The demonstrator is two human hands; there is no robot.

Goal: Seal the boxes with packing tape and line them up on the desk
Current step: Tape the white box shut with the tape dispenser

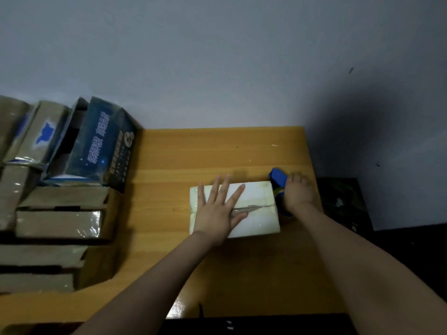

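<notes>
A pale flat box (pixel 256 209) lies in the middle of the wooden desk (pixel 217 151), its top flaps meeting in a seam with a torn patch. My left hand (pixel 219 209) presses flat on the box's left half, fingers straight and spread. At the box's right end my right hand (pixel 298 191) grips a blue tape dispenser (pixel 278 176), which touches the box's right edge. The roll of tape is mostly hidden under that hand.
Several brown cardboard boxes (pixel 60 223) are piled at the desk's left side, with an open dark blue printed box (pixel 96 143) on top. A wall stands right behind the desk. A dark object (pixel 343 201) sits beyond the desk's right edge.
</notes>
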